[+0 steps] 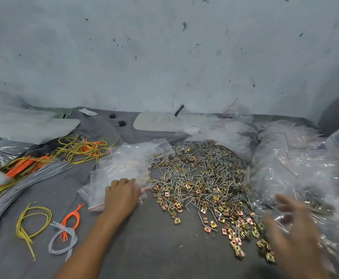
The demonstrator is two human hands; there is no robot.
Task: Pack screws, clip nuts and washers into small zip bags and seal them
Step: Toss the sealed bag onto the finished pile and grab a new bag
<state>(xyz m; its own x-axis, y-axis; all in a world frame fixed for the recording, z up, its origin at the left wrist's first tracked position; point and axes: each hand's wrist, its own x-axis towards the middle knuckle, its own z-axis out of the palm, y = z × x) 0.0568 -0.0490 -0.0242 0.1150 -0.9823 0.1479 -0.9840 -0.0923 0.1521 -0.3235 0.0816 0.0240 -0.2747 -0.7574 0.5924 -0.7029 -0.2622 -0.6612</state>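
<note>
A wide heap of loose screws, brass clip nuts and grey washers [200, 178] lies on the grey cloth in the middle. Left of it sits a stack of small clear zip bags with red strips [122, 168]. My left hand [121, 196] rests on the near edge of that stack, fingers bent over the bags. My right hand [291, 224] is blurred, fingers spread and loosely curved, over the right rim of the heap and beside the pile of filled bags [309, 178]. Nothing shows in its fingers.
Bundles of orange, yellow and grey cords [23, 172] lie to the left, with small loops [64, 232] nearer me. White sheets [156, 121] and two black blocks [121, 123] sit at the back, below a stained wall. Crumpled plastic fills the right side.
</note>
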